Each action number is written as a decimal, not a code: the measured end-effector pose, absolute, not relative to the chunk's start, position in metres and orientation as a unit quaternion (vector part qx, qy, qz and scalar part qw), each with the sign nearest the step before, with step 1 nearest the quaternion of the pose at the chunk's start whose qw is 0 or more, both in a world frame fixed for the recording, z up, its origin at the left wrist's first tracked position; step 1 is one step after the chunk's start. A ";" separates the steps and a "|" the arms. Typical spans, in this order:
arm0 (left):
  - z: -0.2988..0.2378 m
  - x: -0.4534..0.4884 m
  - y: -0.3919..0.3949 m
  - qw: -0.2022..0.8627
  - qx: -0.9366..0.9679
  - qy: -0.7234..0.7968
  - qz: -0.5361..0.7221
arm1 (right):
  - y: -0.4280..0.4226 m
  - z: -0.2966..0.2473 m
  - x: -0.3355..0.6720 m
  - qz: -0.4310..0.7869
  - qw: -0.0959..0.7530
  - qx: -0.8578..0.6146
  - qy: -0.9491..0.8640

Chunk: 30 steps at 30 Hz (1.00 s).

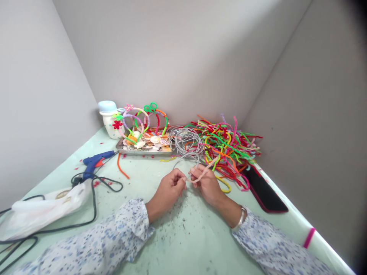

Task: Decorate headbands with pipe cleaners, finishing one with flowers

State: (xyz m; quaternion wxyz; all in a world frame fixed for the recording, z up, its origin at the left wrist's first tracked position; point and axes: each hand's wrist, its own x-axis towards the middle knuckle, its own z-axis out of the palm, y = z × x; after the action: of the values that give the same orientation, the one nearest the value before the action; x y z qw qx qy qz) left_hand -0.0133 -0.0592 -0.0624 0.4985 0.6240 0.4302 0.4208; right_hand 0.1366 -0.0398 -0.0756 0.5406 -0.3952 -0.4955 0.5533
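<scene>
Over the middle of the table, my left hand [172,188] and my right hand [207,184] are close together, fingers pinched. A pale pink pipe cleaner [205,172] runs from the left fingertips across the right fingers and sticks up to the right. Both hands grip it, the left near its lower end. Just behind my hands lies a loose coil of grey wire [187,143]; one strand of it comes down to my right fingers, but whether they hold it I cannot tell. A yellow pipe cleaner [225,186] curves beside my right hand.
A metal tray [146,152] of seashells stands at the back, with pipe-cleaner hoops [137,114] above it. A heap of coloured pipe cleaners [226,145] and a dark phone [265,189] lie right. A blue glue gun [93,162], its cable, a plastic bag [54,210] and a white bottle [110,122] are left.
</scene>
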 end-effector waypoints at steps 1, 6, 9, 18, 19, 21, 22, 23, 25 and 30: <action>-0.062 -0.013 -0.060 0.497 0.624 0.432 0.421 | -0.040 -0.076 0.137 0.552 0.539 -0.394 -0.499; -0.058 -0.012 -0.061 0.483 0.628 0.443 0.419 | -0.040 -0.076 0.138 0.551 0.538 -0.394 -0.501; -0.058 -0.012 -0.061 0.483 0.628 0.442 0.421 | -0.039 -0.076 0.137 0.550 0.540 -0.395 -0.500; -0.060 -0.012 -0.061 0.487 0.620 0.448 0.421 | -0.040 -0.076 0.136 0.553 0.540 -0.389 -0.502; -0.060 -0.012 -0.062 0.484 0.622 0.452 0.417 | -0.040 -0.076 0.136 0.553 0.538 -0.388 -0.504; -0.060 -0.011 -0.062 0.476 0.627 0.457 0.414 | -0.039 -0.075 0.136 0.556 0.536 -0.387 -0.504; -0.060 -0.011 -0.061 0.471 0.630 0.459 0.413 | -0.039 -0.075 0.136 0.558 0.535 -0.387 -0.503; -0.061 -0.011 -0.061 0.465 0.634 0.461 0.411 | -0.039 -0.075 0.136 0.560 0.535 -0.388 -0.500; -0.063 -0.011 -0.061 0.451 0.643 0.469 0.404 | -0.040 -0.074 0.136 0.562 0.535 -0.391 -0.495; -0.065 -0.011 -0.060 0.416 0.664 0.483 0.390 | -0.041 -0.072 0.136 0.569 0.530 -0.396 -0.488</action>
State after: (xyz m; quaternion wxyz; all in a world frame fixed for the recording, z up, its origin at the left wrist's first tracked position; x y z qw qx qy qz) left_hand -0.0109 -0.0600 -0.0654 0.4161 0.6643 0.4831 0.3901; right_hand 0.1365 -0.0413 -0.0718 0.5305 -0.3958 -0.4882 0.5688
